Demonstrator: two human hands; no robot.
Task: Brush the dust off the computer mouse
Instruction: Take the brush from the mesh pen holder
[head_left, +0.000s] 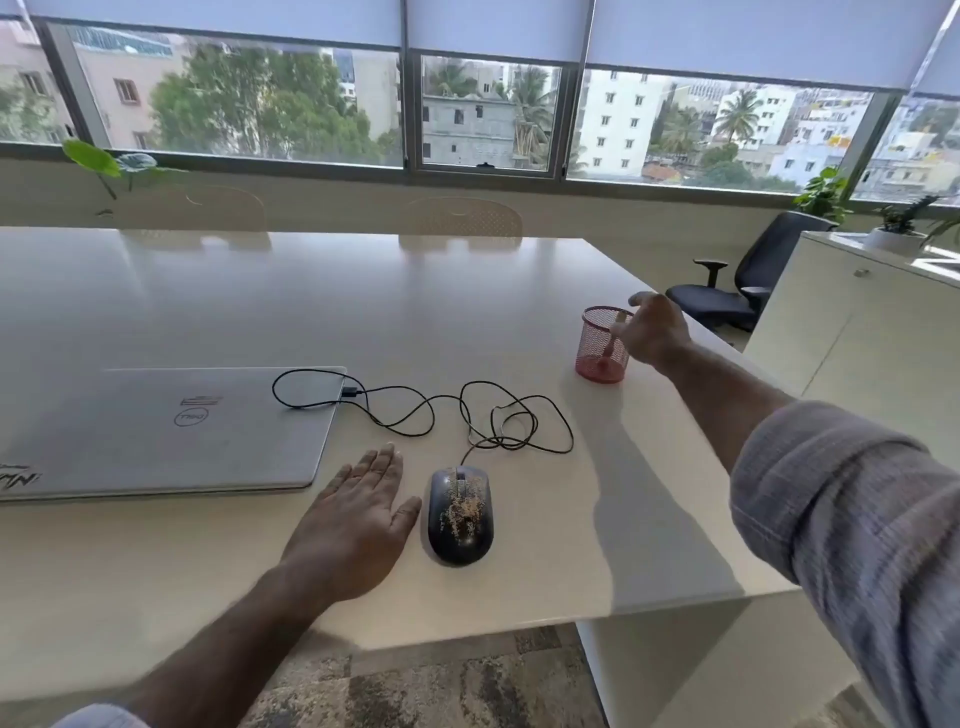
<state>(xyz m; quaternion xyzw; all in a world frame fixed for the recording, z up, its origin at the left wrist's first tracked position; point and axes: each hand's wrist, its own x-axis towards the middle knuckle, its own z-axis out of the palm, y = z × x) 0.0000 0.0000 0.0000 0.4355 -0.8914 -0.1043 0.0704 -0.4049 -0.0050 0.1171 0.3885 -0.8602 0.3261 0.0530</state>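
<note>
A black wired computer mouse (460, 514) lies near the front of the white table (363, 312), its top speckled with tan dust. My left hand (358, 514) lies flat on the table just left of the mouse, fingers straight. My right hand (655, 327) reaches to the red mesh pen cup (597, 345) at the table's right edge. Its fingers pinch the pale handle of a brush (615, 332) that stands inside the cup.
A closed silver laptop (161, 431) lies at the left, with the mouse's black cable (467, 415) looped between it and the mouse. A black office chair (743, 280) and a white cabinet (857, 338) stand to the right beyond the table edge.
</note>
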